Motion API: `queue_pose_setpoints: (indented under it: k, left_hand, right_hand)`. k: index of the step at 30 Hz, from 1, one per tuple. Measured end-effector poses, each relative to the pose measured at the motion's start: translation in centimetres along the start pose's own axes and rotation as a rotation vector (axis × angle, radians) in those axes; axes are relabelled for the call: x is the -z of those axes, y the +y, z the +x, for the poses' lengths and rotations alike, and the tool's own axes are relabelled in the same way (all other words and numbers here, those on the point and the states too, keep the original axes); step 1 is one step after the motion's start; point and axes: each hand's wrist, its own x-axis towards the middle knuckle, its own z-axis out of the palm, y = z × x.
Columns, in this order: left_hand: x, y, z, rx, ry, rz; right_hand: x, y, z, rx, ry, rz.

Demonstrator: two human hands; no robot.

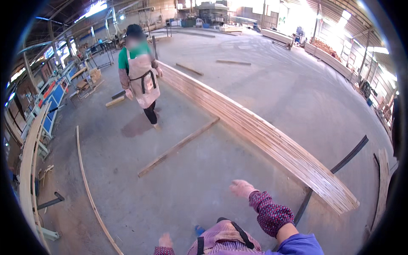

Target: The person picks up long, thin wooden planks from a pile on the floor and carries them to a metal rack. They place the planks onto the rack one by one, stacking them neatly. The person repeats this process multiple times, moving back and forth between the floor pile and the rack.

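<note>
**Right hand (242, 188) held out, apart from a long row of planks (293, 159)**

The planks lie side by side across the floor (276, 85), running from the far left to the near right. The right hand hangs left of their near end, not touching them. No object shows in it; its fingers look bent, but I cannot tell whether they are together or apart. The left hand (165, 240) is low at the near edge, blurred, with nothing visible in it, and its grip cannot be told either. To its left, a thin wooden strip (86, 182) lies on the floor, well apart from the planks.

A wooden bar (178, 148) lies slantwise on the floor, its far end meeting the left side of the planks. A dark bar (349, 154) shows on both sides of the planks toward their near end, seemingly passing beneath them.

Farther off, to the left of the planks' far end, a co-worker (144, 83) stands in a pale apron and green top, arms lowered. Along the left side, long boards (30, 161) lie beside a blue machine frame (55, 100).
</note>
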Motion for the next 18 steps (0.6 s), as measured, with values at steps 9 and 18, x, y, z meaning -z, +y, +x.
queue_pose_setpoints:
  k: [9, 18]
  left_hand:
    - [3.5, 0.0, 2.3, 0.214, 0.368, -0.374]
    - [9.4, 6.9, 0.2, 0.483, 0.137, -1.070]
  right_hand:
    - [-3.7, 2.9, 5.1, -0.378, -0.438, 0.079]
    - [-6.7, -0.3, 6.6, -0.185, -0.615, 0.052]
